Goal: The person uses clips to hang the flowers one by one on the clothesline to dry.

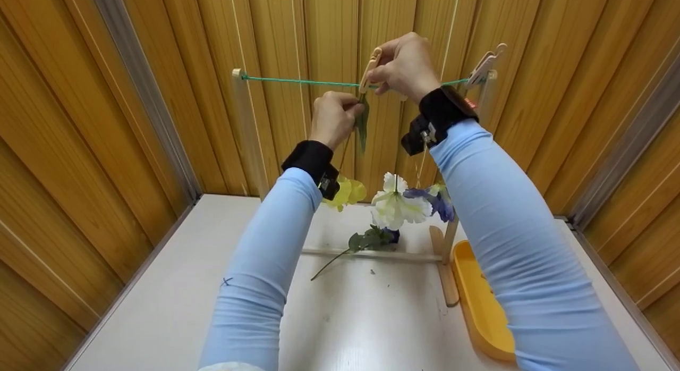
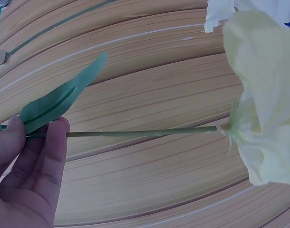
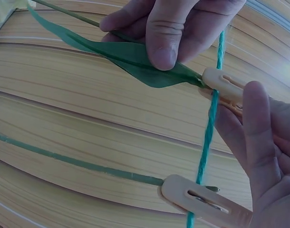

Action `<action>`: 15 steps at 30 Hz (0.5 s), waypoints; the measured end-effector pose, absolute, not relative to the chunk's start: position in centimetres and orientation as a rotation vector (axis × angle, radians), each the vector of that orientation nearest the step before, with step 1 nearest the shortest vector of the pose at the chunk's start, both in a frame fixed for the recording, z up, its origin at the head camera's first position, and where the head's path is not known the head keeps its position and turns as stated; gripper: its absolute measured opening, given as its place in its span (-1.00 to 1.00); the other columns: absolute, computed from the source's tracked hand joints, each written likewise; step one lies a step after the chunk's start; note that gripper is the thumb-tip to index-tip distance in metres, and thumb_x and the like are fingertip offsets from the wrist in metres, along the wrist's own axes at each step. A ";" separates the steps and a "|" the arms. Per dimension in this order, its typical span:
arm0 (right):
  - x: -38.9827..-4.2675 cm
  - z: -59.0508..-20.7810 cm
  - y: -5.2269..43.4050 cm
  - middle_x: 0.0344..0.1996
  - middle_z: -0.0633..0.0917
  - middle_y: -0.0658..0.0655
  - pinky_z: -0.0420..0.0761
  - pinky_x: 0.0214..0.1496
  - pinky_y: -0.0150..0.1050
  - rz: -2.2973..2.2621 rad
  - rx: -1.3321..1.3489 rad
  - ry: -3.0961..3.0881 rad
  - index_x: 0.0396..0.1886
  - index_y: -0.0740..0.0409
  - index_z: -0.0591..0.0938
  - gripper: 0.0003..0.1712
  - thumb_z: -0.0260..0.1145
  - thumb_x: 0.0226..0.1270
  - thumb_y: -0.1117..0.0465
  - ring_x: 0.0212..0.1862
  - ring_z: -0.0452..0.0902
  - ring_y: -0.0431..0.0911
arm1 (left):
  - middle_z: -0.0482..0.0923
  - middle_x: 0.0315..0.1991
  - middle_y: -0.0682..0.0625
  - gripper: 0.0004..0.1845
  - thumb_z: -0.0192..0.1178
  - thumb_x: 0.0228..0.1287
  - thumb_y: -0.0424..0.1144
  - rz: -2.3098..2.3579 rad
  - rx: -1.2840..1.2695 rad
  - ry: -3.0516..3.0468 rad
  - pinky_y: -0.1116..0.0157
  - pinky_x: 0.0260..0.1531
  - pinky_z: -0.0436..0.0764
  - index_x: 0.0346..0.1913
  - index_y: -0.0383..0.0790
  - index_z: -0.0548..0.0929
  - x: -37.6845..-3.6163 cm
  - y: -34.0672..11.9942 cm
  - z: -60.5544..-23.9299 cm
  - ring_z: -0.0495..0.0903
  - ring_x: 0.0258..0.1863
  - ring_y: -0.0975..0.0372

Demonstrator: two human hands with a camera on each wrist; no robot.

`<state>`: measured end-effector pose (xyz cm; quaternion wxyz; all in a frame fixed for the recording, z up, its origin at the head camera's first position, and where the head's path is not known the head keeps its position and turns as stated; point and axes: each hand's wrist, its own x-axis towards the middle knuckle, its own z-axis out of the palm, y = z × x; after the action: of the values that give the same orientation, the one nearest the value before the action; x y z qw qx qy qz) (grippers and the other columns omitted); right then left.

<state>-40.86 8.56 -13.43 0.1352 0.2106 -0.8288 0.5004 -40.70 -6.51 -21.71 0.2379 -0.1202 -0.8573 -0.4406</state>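
My left hand (image 1: 334,116) pinches the stem (image 2: 145,133) and green leaf (image 2: 59,104) of an artificial yellow flower (image 1: 348,193), which hangs head down. At the teal string (image 1: 297,81), my right hand (image 1: 411,62) holds a beige clothespin (image 3: 226,88) between thumb and fingers. The clothespin sits across the string, and the stem's leafy end meets its tip. Beside it, a second clothespin (image 3: 197,197) grips another stem on the same string. A white flower (image 1: 398,203) and a purple flower (image 1: 438,201) hang head down to the right.
Pale clothespins (image 1: 483,68) sit at the string's right end, near a post. On the white table (image 1: 340,318) lies a dark blue flower with green leaves (image 1: 372,239), over the frame's bottom bar (image 1: 414,257). A yellow tray (image 1: 478,318) stands at the right, partly behind my sleeve.
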 end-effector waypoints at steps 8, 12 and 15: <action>-41.0 -13.5 8.4 -0.45 0.70 0.03 0.71 -0.41 -0.37 1.482 0.614 -2.402 -0.17 0.39 0.74 -0.86 0.43 0.29 0.50 -0.46 0.70 -0.16 | 0.76 -0.21 -0.09 -0.82 0.24 0.50 -0.30 -1.210 -0.309 -2.337 0.40 -0.39 0.65 -0.06 -0.24 0.83 -40.8 -6.5 -21.6 0.65 -0.41 0.24; -41.2 -13.5 8.5 -0.46 0.71 0.02 0.73 -0.37 -0.36 1.484 0.616 -2.416 -0.18 0.40 0.73 -0.88 0.42 0.30 0.50 -0.47 0.70 -0.19 | 0.74 -0.26 -0.06 -0.83 0.24 0.50 -0.29 -1.169 -0.309 -2.345 0.42 -0.39 0.60 -0.10 -0.23 0.84 -40.9 -6.4 -21.5 0.62 -0.41 0.25; -41.2 -13.5 8.5 -0.43 0.70 0.01 0.73 -0.33 -0.35 1.455 0.599 -2.449 -0.13 0.39 0.72 -0.85 0.42 0.32 0.47 -0.46 0.69 -0.21 | 0.72 -0.30 -0.04 -0.83 0.25 0.49 -0.29 -1.148 -0.302 -2.353 0.42 -0.40 0.55 -0.14 -0.23 0.84 -40.9 -6.4 -21.5 0.60 -0.41 0.25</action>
<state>-41.22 8.49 -13.49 0.1150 0.2045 -0.8357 0.4966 -40.95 -6.42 -21.52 0.2504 -0.1110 -0.8643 -0.4219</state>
